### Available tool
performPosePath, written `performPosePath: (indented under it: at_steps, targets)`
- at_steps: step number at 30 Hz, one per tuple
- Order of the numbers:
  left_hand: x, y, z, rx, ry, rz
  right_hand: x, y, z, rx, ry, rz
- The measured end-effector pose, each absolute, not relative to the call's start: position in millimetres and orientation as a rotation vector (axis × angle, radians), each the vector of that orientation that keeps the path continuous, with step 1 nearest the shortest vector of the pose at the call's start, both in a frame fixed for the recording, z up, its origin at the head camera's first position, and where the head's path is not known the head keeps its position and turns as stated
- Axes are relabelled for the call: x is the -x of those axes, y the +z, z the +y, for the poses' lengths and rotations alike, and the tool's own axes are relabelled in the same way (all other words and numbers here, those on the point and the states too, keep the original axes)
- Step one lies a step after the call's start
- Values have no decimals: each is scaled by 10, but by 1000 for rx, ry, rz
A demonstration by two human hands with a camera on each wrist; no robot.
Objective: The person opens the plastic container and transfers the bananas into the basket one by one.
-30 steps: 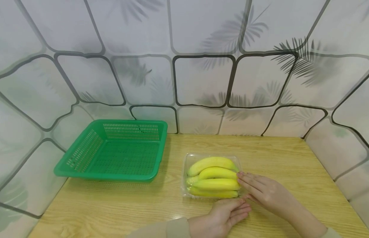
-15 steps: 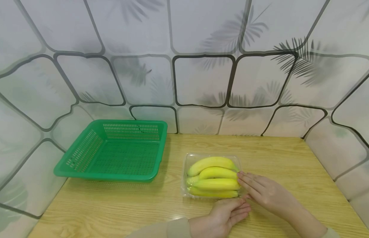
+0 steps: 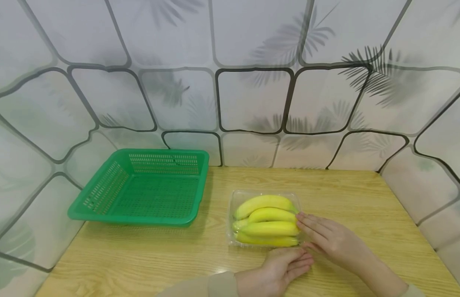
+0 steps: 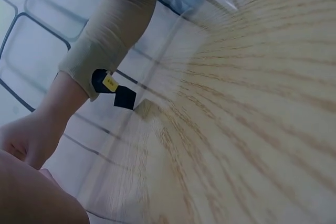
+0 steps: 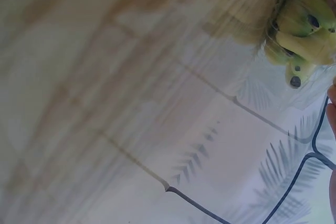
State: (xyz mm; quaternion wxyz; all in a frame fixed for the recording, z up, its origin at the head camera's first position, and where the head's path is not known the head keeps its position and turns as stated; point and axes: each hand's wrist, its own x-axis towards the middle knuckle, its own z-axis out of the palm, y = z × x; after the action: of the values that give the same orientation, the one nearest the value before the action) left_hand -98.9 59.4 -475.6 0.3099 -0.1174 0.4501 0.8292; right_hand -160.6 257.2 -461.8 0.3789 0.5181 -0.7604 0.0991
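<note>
A clear plastic box (image 3: 235, 198) holding several yellow bananas (image 3: 268, 227) sits on the wooden table. My left hand (image 3: 278, 268) is at the box's near right corner, its thumb by the rim and its other fingers loosely extended, palm up. Along the right side of the box, the straight fingers of my right hand (image 3: 331, 241) touch it beside the banana ends, with the thumb low near the left hand. Whether either thumb pinches the rim is hidden. In the right wrist view the bananas (image 5: 304, 40) show their dark ends through the plastic.
A green plastic basket (image 3: 201, 185) with perforated walls stands to the left of the box, near the back wall. The table (image 3: 345, 189) is wood-grained. A patterned covering (image 3: 252, 101) lines the back and both sides.
</note>
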Motion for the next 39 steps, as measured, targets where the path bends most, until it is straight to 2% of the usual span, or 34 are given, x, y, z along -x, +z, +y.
performPosePath:
  at_steps: [39]
  targets:
    - [1019,-4733,517,280,2145,1107,1721,-4299,2549,-1301,517,-2010]
